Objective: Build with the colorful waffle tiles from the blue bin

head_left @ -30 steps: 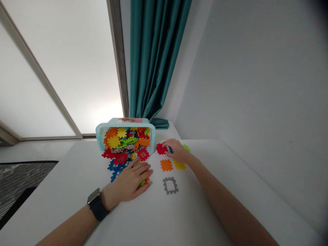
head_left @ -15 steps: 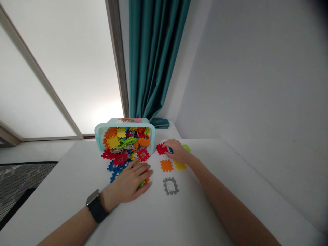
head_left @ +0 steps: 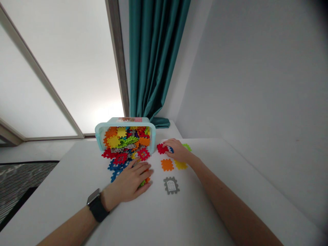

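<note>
A pale blue tub (head_left: 102, 128) lies tipped on its side on the white table (head_left: 179, 218), spilling colourful interlocking tiles (head_left: 120, 158). My left hand (head_left: 132, 182), with a dark watch (head_left: 96, 205) on the wrist, lies flat over green and orange tiles at the pile's near edge. My right hand (head_left: 176, 152) rests with curled fingers on a red tile (head_left: 161, 148) and a blue one. Beside it lie an orange tile (head_left: 167, 164), a yellow tile (head_left: 181, 165), a green tile (head_left: 187, 147) and a grey window tile (head_left: 171, 185).
A teal curtain (head_left: 153, 58) hangs behind the tub, next to a bright window (head_left: 64, 68). A plain wall (head_left: 256, 85) runs along the table's right side. Dark striped flooring (head_left: 20, 177) shows beyond the table's left edge.
Almost nothing differs; both hands stay where they were, and the view shifts only slightly.
</note>
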Demonstrator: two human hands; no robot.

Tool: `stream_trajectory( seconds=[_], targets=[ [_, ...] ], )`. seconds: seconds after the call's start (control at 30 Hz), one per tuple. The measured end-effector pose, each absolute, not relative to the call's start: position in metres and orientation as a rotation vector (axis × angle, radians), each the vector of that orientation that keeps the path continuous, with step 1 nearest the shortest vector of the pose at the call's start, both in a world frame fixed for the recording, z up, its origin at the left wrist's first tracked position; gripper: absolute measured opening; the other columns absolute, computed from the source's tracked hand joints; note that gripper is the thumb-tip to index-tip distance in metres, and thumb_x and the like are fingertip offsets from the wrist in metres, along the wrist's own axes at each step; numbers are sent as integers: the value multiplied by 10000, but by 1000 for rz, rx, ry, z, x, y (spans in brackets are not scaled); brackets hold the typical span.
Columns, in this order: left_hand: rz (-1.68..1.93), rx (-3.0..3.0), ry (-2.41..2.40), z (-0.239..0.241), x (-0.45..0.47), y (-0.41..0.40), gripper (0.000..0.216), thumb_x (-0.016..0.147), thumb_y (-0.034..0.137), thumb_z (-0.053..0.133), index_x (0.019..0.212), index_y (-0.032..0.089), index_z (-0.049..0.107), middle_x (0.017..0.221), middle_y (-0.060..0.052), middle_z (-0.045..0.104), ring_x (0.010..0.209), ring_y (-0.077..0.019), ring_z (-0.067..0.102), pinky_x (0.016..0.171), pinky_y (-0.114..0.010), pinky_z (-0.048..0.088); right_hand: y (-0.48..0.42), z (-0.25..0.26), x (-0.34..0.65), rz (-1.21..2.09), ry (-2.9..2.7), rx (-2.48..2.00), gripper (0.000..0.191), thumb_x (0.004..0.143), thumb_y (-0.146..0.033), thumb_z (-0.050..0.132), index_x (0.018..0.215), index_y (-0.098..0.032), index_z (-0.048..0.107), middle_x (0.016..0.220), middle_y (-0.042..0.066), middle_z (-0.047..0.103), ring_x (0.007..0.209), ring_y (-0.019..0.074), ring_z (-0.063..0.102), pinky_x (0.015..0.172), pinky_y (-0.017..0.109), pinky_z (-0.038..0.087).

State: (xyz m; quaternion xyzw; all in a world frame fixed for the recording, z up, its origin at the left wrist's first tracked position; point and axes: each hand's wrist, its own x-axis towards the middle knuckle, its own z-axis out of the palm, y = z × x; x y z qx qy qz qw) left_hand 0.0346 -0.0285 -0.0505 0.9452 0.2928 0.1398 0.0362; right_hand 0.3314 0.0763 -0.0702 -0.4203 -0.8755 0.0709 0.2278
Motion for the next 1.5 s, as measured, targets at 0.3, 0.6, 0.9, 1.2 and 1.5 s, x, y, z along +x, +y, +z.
stream_trajectory(
  seconds=[0.3,0.6,0.9,1.2,1.5],
  targets=[
    [453,2914,894,-49,35,-29,339,1027,378,456,1295,240,611,1336,-92,646,1281,-269,562,1184,-505,279,77,-74,332,166,-2424,-1153,239,817,-192,647,1045,-242,698,1230,69,703,1154,270,624,1008,450,464],
    [414,2913,902,-49,35,-28,355,1033,383,436,1312,236,600,1343,-97,642,1288,-274,559,1176,-517,286,74,-74,330,167,-2395,-1190,239,801,-183,659,1027,-249,700,1276,79,681,1201,287,609,1042,487,441],
    [464,2939,882,-51,34,-28,343,1026,376,455,1298,232,607,1334,-100,645,1273,-266,566,1173,-495,291,62,-52,332,113,-2361,-1172,224,817,-155,610,1007,-245,686,1266,92,677,1199,278,603,1051,493,430],
    [462,2924,896,-49,35,-30,349,1034,388,434,1298,236,604,1302,-97,652,1268,-260,561,1175,-494,286,37,-29,311,102,-2412,-1010,240,864,-155,576,1065,-243,673,1203,84,698,1173,254,610,1053,460,429],
    [482,2914,887,-37,32,-28,354,1044,392,414,1294,239,611,1314,-94,642,1245,-256,565,1146,-472,326,21,-15,295,113,-2444,-978,224,901,-148,532,1048,-228,680,1149,95,716,1120,251,635,1034,452,443]
  ],
)
